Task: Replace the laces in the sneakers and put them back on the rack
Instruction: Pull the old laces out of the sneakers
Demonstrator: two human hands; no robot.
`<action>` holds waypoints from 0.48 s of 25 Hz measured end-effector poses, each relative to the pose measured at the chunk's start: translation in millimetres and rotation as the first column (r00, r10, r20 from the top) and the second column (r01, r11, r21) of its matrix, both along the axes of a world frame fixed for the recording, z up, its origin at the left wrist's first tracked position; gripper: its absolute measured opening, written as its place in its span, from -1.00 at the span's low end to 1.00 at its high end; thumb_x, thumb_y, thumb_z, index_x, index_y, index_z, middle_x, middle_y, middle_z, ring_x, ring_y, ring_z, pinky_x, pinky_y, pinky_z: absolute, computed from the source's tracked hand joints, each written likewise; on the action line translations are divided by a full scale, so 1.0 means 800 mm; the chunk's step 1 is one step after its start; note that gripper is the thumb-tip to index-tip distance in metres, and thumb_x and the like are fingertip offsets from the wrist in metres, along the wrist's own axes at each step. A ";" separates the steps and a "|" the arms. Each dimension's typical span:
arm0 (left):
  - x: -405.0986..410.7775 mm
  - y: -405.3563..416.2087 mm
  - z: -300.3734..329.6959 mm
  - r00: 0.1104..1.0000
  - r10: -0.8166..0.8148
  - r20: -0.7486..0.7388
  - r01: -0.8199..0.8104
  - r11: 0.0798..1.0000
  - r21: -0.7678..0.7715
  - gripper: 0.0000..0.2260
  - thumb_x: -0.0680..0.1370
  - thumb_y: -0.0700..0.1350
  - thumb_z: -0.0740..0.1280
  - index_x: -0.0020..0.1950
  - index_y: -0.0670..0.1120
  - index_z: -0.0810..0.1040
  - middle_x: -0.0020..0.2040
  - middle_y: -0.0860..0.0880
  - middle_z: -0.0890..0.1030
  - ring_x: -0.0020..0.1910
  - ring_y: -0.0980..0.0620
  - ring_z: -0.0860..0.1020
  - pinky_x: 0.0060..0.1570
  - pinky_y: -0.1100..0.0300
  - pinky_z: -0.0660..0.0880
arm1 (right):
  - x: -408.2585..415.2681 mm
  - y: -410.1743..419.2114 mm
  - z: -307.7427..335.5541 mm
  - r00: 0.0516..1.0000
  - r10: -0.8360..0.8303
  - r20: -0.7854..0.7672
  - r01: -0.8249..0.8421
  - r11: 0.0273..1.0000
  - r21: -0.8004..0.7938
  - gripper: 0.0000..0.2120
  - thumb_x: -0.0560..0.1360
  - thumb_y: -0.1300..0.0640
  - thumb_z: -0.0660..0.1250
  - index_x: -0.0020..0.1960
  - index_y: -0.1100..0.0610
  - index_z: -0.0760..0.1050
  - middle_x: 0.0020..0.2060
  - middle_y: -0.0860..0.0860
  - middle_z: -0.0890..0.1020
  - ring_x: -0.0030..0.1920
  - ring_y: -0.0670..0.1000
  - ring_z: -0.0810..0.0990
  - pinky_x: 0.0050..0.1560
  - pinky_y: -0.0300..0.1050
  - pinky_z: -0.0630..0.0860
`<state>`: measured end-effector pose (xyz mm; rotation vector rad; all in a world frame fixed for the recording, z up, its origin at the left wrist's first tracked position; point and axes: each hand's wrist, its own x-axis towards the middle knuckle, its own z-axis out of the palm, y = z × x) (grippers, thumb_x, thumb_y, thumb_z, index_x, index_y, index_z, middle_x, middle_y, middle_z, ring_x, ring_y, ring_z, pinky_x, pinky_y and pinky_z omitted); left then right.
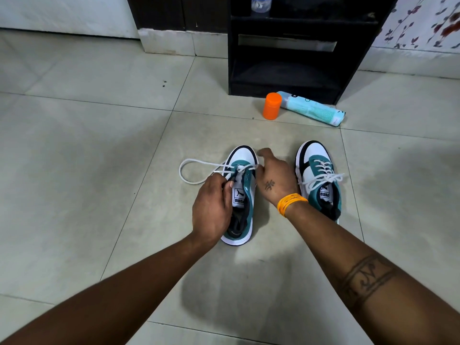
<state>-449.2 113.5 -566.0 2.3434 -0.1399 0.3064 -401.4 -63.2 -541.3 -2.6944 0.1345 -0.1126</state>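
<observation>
Two teal, white and black sneakers stand on the tiled floor, toes pointing away from me. The left sneaker [242,195] has a white lace [189,168] only through its lowest eyelets, with a long loop lying on the floor to its left. My left hand [212,207] pinches the lace over the tongue. My right hand [272,178] holds the shoe's right side near the toe, where the lace's other end runs under its fingers. The right sneaker [318,178] is fully laced and tied. The black rack [293,46] stands beyond.
An upright orange container [272,106] and a light blue bottle [312,111] lying on its side sit on the floor in front of the rack. A clear bottle [260,3] stands on the rack. A floral wall is at the far right.
</observation>
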 end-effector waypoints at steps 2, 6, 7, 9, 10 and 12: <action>0.001 0.000 0.000 1.000 0.002 -0.006 -0.002 1.000 0.002 -0.79 0.72 0.00 0.17 -0.04 -0.09 0.40 -0.13 0.02 0.48 -0.18 -0.06 0.45 -0.26 0.04 0.36 | 0.001 0.010 0.008 0.985 0.172 -0.019 -0.172 0.967 -0.188 -0.76 0.64 0.13 0.16 0.29 0.11 0.39 -0.05 0.19 0.67 -0.07 0.32 0.63 -0.24 0.01 0.36; -0.001 0.000 -0.001 1.000 0.004 -0.002 -0.004 1.000 0.006 -0.78 0.72 -0.01 0.18 -0.03 -0.11 0.42 -0.13 -0.02 0.51 -0.17 -0.10 0.48 -0.24 -0.01 0.41 | 0.004 0.007 0.002 0.992 0.124 -0.010 -0.123 0.964 -0.234 -0.82 0.64 0.11 0.15 0.14 0.20 0.39 -0.07 0.23 0.67 -0.09 0.34 0.64 -0.27 0.01 0.29; 0.000 0.000 -0.001 1.000 0.006 -0.003 -0.006 1.000 0.009 -0.78 0.72 -0.01 0.18 -0.03 -0.11 0.41 -0.14 -0.02 0.50 -0.18 -0.10 0.48 -0.25 -0.01 0.41 | 0.005 0.000 -0.004 1.000 0.001 -0.007 -0.002 0.993 -0.122 -0.80 0.64 0.09 0.16 0.11 0.22 0.42 -0.07 0.24 0.67 -0.07 0.34 0.64 -0.26 0.01 0.34; 0.000 0.000 -0.002 1.000 0.008 -0.007 -0.008 1.000 0.001 -0.78 0.72 0.00 0.18 -0.04 -0.09 0.40 -0.17 0.00 0.49 -0.20 -0.08 0.47 -0.26 -0.02 0.41 | 0.005 -0.016 -0.010 0.954 -0.275 -0.115 0.290 0.947 0.136 -0.74 0.63 0.08 0.18 0.12 0.26 0.51 0.02 0.27 0.67 0.07 0.33 0.64 -0.09 0.04 0.51; 0.000 0.001 -0.002 1.000 0.008 -0.012 -0.008 1.000 -0.002 -0.78 0.72 0.00 0.18 -0.05 -0.09 0.40 -0.17 0.02 0.48 -0.20 -0.08 0.46 -0.26 -0.02 0.41 | 0.004 -0.021 -0.014 0.919 -0.349 -0.182 0.383 0.898 0.216 -0.72 0.64 0.09 0.19 0.16 0.27 0.54 0.08 0.28 0.67 0.13 0.32 0.63 0.03 0.04 0.54; 0.001 0.000 -0.002 1.000 0.011 -0.011 -0.011 1.000 0.000 -0.78 0.72 0.00 0.18 -0.04 -0.08 0.40 -0.17 0.02 0.48 -0.20 -0.08 0.47 -0.26 -0.02 0.42 | -0.002 -0.021 -0.013 0.915 -0.366 -0.171 0.401 0.870 0.287 -0.71 0.64 0.09 0.22 0.25 0.23 0.52 0.06 0.25 0.68 0.13 0.29 0.64 0.09 0.03 0.56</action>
